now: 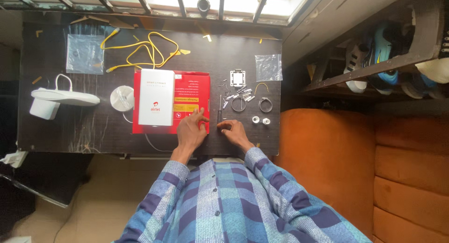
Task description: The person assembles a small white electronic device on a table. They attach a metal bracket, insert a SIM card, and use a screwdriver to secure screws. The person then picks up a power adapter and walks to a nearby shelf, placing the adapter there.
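Observation:
My left hand (191, 129) rests with spread fingers on the near right corner of a red box (191, 102), holding nothing. A white rectangular device (156, 97) lies on top of that box. My right hand (232, 130) lies on the dark table (70, 130) with its fingers curled near the handle end of a thin screwdriver (220, 110); I cannot tell whether it touches the tool. Several small screws and metal parts (243, 94) lie just beyond the right hand.
Two metal ring clamps (265, 104), two small white fittings (260, 120) and a white square bracket (237, 77) sit at the right. A yellow cable (140, 48), clear plastic bags (84, 53), a white round disc (122, 98) and a white mount (58, 100) lie left. An orange sofa (327, 158) stands to the right.

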